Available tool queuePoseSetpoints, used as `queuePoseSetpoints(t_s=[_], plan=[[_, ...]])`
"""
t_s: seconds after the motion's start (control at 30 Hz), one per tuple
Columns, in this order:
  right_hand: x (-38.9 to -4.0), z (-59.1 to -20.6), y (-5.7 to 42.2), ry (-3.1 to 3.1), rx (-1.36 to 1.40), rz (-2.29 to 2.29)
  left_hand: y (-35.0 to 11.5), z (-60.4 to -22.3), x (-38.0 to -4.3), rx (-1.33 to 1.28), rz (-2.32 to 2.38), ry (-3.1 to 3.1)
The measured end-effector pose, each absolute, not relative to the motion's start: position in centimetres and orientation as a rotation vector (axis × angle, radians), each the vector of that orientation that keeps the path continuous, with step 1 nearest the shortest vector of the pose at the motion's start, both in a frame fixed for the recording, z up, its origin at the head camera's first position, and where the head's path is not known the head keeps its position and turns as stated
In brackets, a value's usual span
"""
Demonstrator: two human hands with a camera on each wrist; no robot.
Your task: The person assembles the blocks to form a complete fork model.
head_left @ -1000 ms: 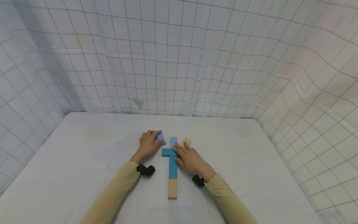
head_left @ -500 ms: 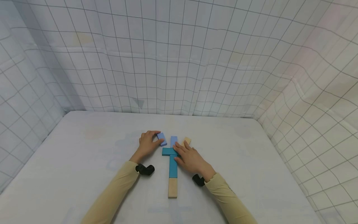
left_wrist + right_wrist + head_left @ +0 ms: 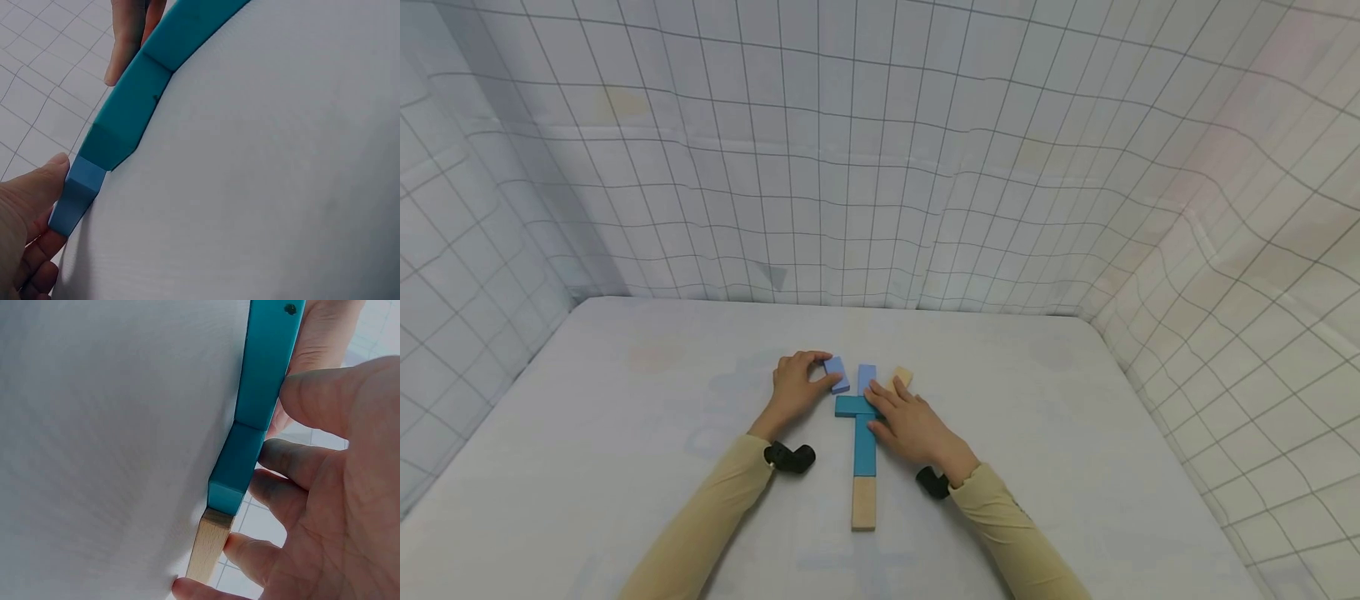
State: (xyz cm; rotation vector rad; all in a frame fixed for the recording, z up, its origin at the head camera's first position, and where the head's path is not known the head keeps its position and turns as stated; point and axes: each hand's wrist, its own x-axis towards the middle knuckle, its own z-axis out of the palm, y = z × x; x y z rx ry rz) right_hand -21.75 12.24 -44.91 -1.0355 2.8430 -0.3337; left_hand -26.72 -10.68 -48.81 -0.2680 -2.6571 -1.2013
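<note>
My left hand (image 3: 795,389) pinches a small blue wooden block (image 3: 837,375) between thumb and fingers; it lies at a slant. In the left wrist view, the blue block (image 3: 76,194) appears close to one end of a teal block (image 3: 125,112). Fingers fairly straight, my right hand (image 3: 912,427) rests on the right part of the teal crosswise block (image 3: 850,407), hiding that end. A second teal block (image 3: 865,446) runs down from the crosspiece. Above it stands another blue block (image 3: 867,377). Near the right fingertips, a slanted natural-wood block (image 3: 902,376) shows partly.
At the near end of the teal block lies a natural-wood block (image 3: 863,503). The white-covered table (image 3: 625,433) stretches out on both sides. Grid-patterned cloth (image 3: 880,167) hangs behind it and at the sides. Each wrist carries a black camera (image 3: 790,457).
The small blue block has shifted slightly right and nearer to the crosswise teal block, with the left fingers following it. My right hand has stayed in place.
</note>
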Motion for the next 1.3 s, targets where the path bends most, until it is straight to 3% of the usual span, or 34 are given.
queuePoseSetpoints(t_s=[1.3], plan=[[-21.76,-44.93,12.31,2.845,-1.042,-0.326,-10.82,-48.84,-26.35,-0.339,-1.166,-2.695]])
